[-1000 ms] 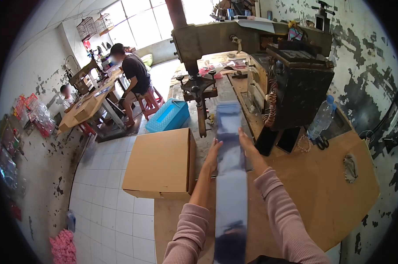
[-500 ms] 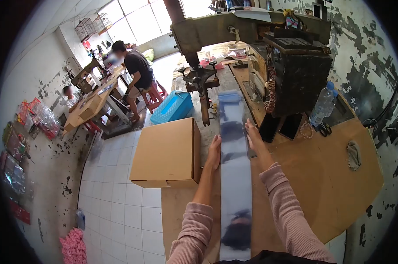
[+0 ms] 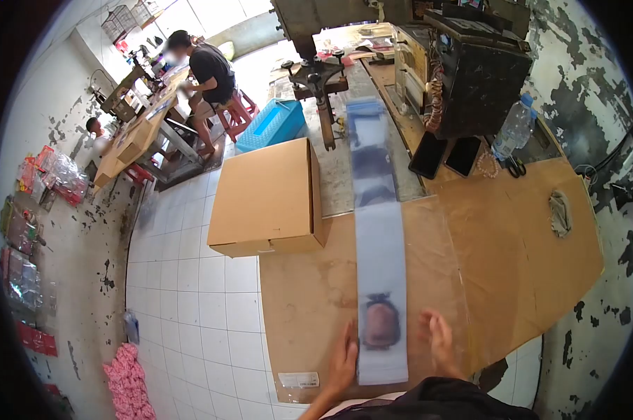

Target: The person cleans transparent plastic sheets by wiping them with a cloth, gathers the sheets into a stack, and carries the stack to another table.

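A long, glossy strip of whitish-blue plastic (image 3: 379, 252) lies lengthwise over the table, with dark reflections on its surface. Its far end reaches under the machine, and its near end stops close to my body. My left hand (image 3: 342, 358) is at the strip's left edge near that end, fingers stretched forward; whether it touches the plastic is hard to tell. To the right, my right hand (image 3: 439, 339) is a little apart from the strip, its fingers loosely bent and separated, holding nothing.
A closed cardboard box (image 3: 264, 196) sits left of the strip, with a blue basket (image 3: 271, 124) behind it. A metal machine arm (image 3: 320, 84) overhangs the far end. Phones (image 3: 428, 155), a water bottle (image 3: 514, 126) and scissors (image 3: 516, 166) are at right. A person (image 3: 211, 70) works further off.
Both hands have drawn back along the strip toward my body, from its middle to its near end. My right hand has moved off its edge. The view has tilted down.
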A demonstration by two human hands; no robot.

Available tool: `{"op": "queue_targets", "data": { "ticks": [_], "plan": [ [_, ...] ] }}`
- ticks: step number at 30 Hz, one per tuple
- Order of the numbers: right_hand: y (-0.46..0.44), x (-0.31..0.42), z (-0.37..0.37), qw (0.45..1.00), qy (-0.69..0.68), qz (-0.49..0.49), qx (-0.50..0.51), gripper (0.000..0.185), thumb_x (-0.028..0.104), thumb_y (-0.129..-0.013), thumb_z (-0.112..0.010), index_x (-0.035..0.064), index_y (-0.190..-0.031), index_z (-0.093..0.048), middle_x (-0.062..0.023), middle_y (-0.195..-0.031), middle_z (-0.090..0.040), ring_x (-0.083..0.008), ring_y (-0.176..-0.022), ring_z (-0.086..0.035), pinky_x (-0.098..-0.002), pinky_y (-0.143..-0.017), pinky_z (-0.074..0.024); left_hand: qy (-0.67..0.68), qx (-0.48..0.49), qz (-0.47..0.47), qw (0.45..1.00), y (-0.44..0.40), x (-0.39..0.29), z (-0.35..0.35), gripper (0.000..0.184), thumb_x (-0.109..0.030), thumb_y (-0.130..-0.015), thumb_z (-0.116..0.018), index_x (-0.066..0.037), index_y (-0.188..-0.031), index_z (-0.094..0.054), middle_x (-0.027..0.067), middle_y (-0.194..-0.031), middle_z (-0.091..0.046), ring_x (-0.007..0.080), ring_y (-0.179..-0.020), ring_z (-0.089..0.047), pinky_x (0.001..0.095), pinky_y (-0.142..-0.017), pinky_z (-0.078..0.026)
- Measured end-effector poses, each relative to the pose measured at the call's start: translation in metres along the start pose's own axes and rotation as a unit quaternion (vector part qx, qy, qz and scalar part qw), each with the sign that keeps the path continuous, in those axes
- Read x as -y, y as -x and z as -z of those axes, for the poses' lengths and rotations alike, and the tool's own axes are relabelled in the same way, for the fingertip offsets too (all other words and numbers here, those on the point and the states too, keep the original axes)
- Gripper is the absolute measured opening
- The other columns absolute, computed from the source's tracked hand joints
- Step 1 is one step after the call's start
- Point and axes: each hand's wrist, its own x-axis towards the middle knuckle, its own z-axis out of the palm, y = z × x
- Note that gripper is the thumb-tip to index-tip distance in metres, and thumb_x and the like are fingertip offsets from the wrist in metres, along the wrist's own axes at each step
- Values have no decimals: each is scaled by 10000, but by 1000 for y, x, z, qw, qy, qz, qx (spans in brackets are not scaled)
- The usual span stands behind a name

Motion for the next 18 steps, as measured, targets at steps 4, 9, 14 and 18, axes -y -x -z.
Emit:
{"op": "queue_targets", "data": {
  "ticks": [4, 9, 14, 18],
  "plan": [
    [61, -26, -33, 953, 281, 88, -72, 459, 233, -863, -577, -25, -1225, -464, -152, -1082, -527, -266, -1012, -531, -349, -889, -415, 89, 13, 2, 996, 57, 25, -11, 545, -127, -920, -424, 43, -1386, -198, 187, -1436, -240, 276, -1340, -225, 356, -1092, -149],
    [46, -20, -47, 983, 164, 57, -56, 481, 183, -843, -615, -85, -1205, -448, -156, -1062, -547, -227, -989, -542, -326, -871, -428, 194, 77, 105, 972, 35, -8, 14, 508, -84, -922, -437, 43, -1369, -233, 172, -1422, -280, 247, -1334, -249, 335, -1086, -198],
    [42, -11, -46, 996, 75, -11, -47, 363, 182, -859, -589, -73, -1106, -515, -103, -1003, -574, -137, -881, -545, -242, -751, -439, 203, 118, 106, 966, 29, 5, 25, 451, -103, -926, -448, 42, -1335, -325, 157, -1389, -343, 225, -1286, -331, 317, -1056, -265],
    [30, -25, -31, 992, 118, -11, 44, 242, 199, -871, -561, -17, -976, -589, -11, -789, -569, -80, -682, -498, -226, -646, -427, 278, 125, 158, 939, 21, 25, 28, 403, -129, -928, -457, 37, -1292, -410, 133, -1321, -434, 192, -1193, -433, 299, -1002, -344]
  ]
}}
